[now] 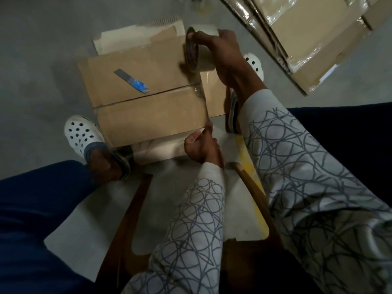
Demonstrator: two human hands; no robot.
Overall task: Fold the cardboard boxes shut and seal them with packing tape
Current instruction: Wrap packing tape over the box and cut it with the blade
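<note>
A brown cardboard box (148,96) sits on the floor between my feet, its two top flaps folded shut and meeting in a seam. My right hand (224,54) grips a roll of clear packing tape (200,49) above the box's right edge. A strip of clear tape (204,102) runs from the roll down over the box's right end to my left hand (200,146), which pinches its free end at the box's near right corner. A utility blade (131,80) with blue tape wrapped on one end lies on the far flap.
A stack of flattened, tape-covered cardboard (314,39) lies at the upper right. More cardboard (137,37) sticks out beyond the box. My white perforated clogs (81,134) flank the box. I sit on a wooden seat (135,209); grey floor spreads to the left.
</note>
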